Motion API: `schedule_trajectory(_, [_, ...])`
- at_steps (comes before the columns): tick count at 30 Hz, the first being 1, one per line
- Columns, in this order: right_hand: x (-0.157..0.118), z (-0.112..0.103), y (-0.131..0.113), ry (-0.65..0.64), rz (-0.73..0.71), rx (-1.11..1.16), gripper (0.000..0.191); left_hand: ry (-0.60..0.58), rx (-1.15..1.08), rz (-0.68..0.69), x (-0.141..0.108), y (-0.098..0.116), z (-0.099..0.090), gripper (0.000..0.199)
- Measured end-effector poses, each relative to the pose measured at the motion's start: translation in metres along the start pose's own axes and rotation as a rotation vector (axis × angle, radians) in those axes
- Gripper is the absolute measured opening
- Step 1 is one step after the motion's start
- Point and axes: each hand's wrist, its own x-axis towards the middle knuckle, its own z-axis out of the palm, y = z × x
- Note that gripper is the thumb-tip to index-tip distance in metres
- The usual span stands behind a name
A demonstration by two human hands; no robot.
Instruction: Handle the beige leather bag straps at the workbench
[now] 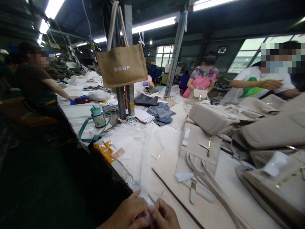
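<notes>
At the bottom edge of the head view, my left hand (130, 211) and my right hand (165, 214) are close together with bent, pinching fingers. Between them is a crumpled piece of whitish clear plastic film (149, 210), partly hidden by the fingers. More clear plastic bags (135, 149) lie flat on the white table (171, 143) just beyond my hands. A long thin dark strip (175, 195) runs diagonally to the right of my right hand. Past it lies a beige handbag (202, 143), with its strap and gold-coloured clasp showing.
Piled beige handbags (274, 130) fill the table's right side. A teal-lidded bottle (97, 117) stands at the left, near a metal post (130, 63) where a brown tote bag (122, 66) hangs. Several co-workers are around, one in a pink apron (200, 83).
</notes>
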Motion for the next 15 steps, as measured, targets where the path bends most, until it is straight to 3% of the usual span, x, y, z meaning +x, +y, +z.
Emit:
schedule_trajectory(4, [0.009,-0.006,-0.028,0.055,-0.027,-0.245,0.044,0.125,-0.070,0.028,0.006,-0.008,0.009,0.017])
schedule_trajectory(8, [0.021,-0.037,-0.045,0.289,-0.113,-0.671,0.039,0.249,0.052,0.140,0.008,-0.016,0.010,0.015])
schedule_trajectory(11, [0.031,-0.064,-0.036,0.438,-0.233,-0.955,0.025,0.289,0.115,0.211,0.006,-0.020,0.005,0.012])
schedule_trajectory(15, [0.039,-0.081,-0.014,0.339,-0.287,-1.165,0.014,0.324,0.185,0.263,0.003,-0.024,-0.001,0.009])
